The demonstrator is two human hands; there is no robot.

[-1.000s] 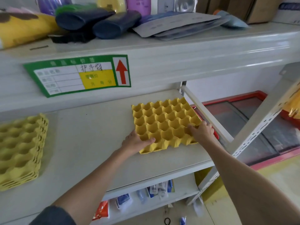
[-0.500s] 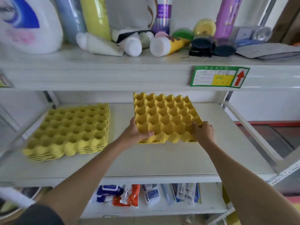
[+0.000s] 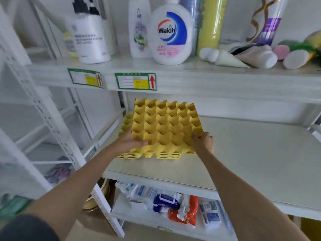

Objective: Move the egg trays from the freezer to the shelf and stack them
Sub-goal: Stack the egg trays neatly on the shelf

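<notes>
Since half a second ago you have been swinging the egg tray [image 3: 165,126] leftward, and it is now hovering tilted over the stack of trays [image 3: 149,154] at the left end of the shelf [image 3: 251,153]; before, it was in the middle with the stack well apart to its left. Your left hand [image 3: 129,142] is gripping the near-left edge, thumb curled over the top. Your right hand [image 3: 203,140] is pinching the near-right corner, fingers curled round the rim. Far edge is riding higher than the near edge, which is sitting just above the stack.

Handling: moulded tray, reading as light and fairly stiff, but probably flexing if squeezed mid-span, so keep holding the rim at opposite sides as you are doing. Cups need lining up with the stack below or it won't nest. It's sitting slightly right of the stack now, so you are likely needing a small shift left before lowering. Bottles [image 3: 171,32] overhead are not interfering.
</notes>
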